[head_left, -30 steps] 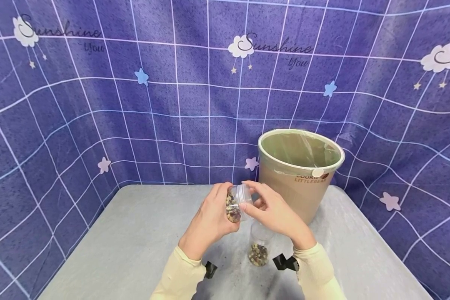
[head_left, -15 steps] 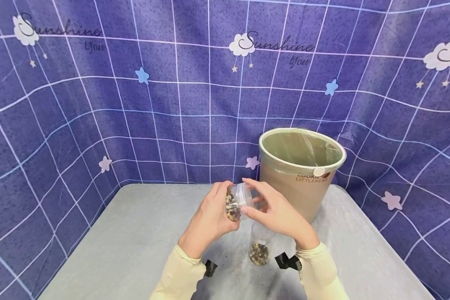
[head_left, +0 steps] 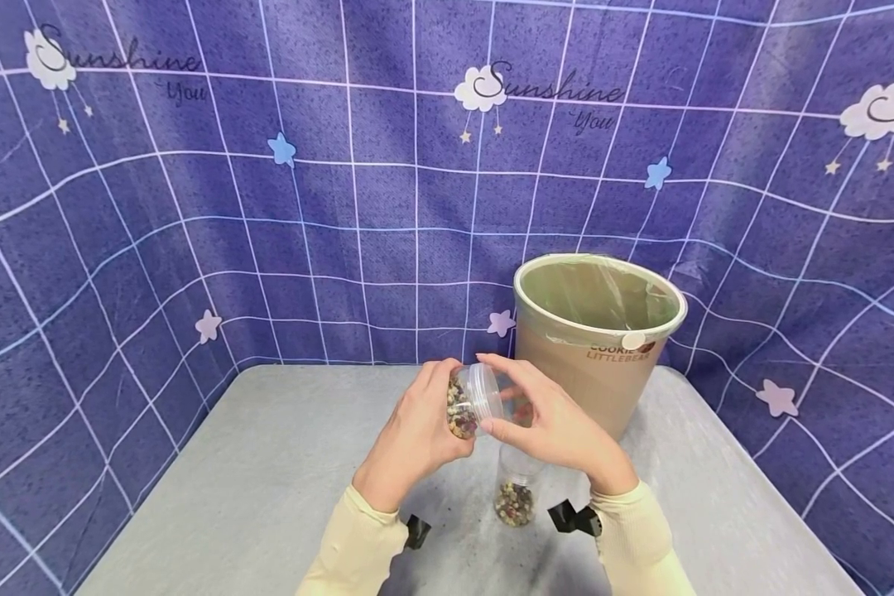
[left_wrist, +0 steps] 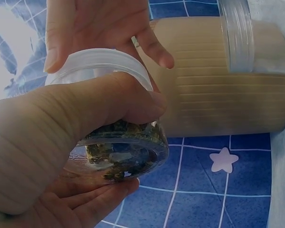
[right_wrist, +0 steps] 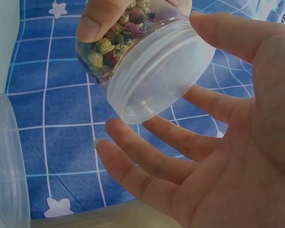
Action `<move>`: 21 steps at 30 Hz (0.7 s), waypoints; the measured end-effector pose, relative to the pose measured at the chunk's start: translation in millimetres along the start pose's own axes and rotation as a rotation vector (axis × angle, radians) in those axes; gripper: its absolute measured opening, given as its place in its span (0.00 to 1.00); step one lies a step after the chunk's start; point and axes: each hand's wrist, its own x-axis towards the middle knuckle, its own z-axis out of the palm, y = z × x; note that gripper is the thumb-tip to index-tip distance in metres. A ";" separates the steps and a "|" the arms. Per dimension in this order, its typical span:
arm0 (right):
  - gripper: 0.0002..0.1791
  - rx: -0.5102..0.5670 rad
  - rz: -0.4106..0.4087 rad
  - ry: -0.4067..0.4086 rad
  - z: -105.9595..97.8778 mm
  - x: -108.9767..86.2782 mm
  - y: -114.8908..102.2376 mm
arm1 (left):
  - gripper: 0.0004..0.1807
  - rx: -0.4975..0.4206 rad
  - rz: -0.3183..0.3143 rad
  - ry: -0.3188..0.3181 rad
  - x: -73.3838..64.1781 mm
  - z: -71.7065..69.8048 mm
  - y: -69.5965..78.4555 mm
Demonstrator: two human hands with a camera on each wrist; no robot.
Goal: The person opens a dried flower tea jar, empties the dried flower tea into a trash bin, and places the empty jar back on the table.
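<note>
Jar [head_left: 461, 406] tilted, left grip [head_left: 415, 426] holding it, right grip [head_left: 547, 420] spread wide by lid [right_wrist: 164, 71]; if lid loosens, dried flowers [right_wrist: 107, 47] could spill.

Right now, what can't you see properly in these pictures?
Head: the floor inside the tall beige plastic bin, hidden by its near side.
Head: the top of the standing clear plastic jar on the grey table, partly behind the right hand.
Left wrist: some yellow-and-red dried flowers in the held clear plastic jar, covered by the left hand.
</note>
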 end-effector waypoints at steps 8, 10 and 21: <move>0.46 0.003 -0.026 -0.005 -1.2 -1.5 0.7 | 0.50 0.000 -0.007 -0.006 0.4 -1.2 0.9; 0.47 0.007 -0.025 -0.008 -1.4 -1.7 0.5 | 0.50 0.002 -0.008 -0.006 0.5 -1.0 0.9; 0.49 0.023 -0.033 -0.009 -1.7 -2.5 -1.5 | 0.51 -0.001 -0.019 -0.011 0.3 -1.8 1.0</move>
